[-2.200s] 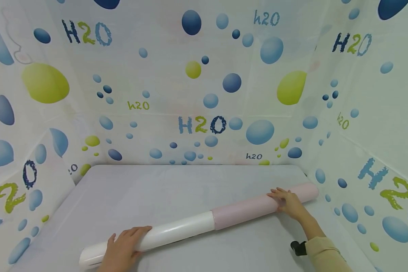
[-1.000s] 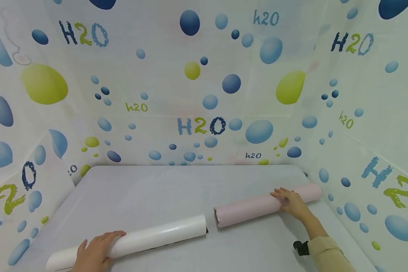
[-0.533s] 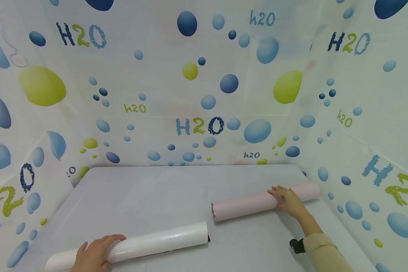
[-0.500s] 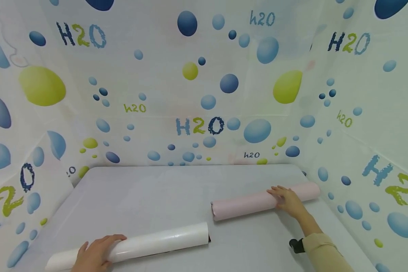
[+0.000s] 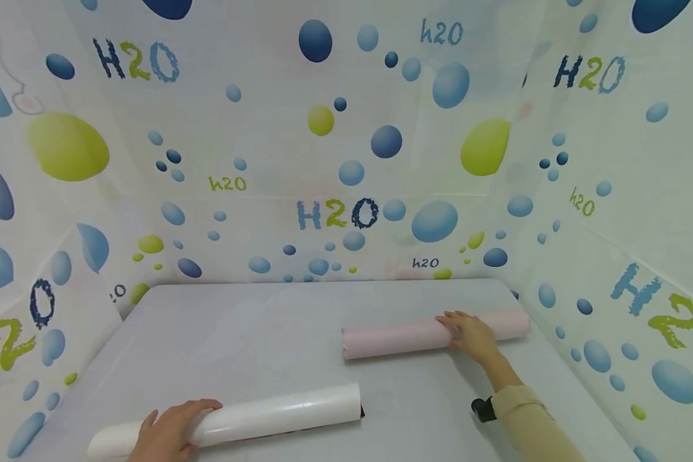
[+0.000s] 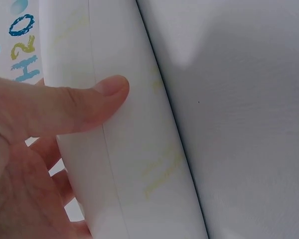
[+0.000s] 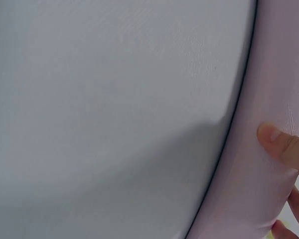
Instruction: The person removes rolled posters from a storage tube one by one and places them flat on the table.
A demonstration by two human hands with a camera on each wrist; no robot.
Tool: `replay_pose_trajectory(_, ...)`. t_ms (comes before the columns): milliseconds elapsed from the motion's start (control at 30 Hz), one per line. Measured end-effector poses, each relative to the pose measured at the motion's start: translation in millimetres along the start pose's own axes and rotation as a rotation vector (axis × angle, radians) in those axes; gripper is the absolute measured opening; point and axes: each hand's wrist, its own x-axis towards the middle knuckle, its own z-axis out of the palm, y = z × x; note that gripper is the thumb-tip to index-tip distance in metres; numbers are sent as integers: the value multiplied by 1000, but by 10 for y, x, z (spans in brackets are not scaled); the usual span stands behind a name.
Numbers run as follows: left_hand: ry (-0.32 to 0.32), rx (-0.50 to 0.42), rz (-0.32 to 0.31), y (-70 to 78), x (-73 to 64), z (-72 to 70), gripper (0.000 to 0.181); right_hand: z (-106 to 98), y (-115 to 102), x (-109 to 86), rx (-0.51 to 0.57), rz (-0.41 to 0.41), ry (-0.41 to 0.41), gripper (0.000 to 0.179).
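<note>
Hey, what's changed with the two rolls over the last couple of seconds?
They met end to end; now they're apart. The white roll moved left and nearer the person; the pink roll swung its left end away. The left hand and right hand kept their holds.

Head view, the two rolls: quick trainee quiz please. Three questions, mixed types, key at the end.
1. Multiple choice: which hand is on the pink roll?
A) left
B) right
C) neither
2. True or false: the two rolls are touching end to end.
3. Fill in the colour: the ____ roll lies nearer the far edge of the table.

Key:
1. B: the right hand is on it, while the left hand is on the white roll.
2. False: bare table shows between them.
3. Pink.
</note>
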Motion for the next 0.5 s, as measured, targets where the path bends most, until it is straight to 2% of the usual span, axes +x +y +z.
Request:
replay_pose_trajectory(300, 21, 2, 31, 60, 13, 34, 62, 107, -133, 132, -52, 9, 2, 57)
replay_pose_trajectory(500, 34, -25, 54, 121, 24, 78, 62, 149, -260, 185, -71, 49, -15, 57)
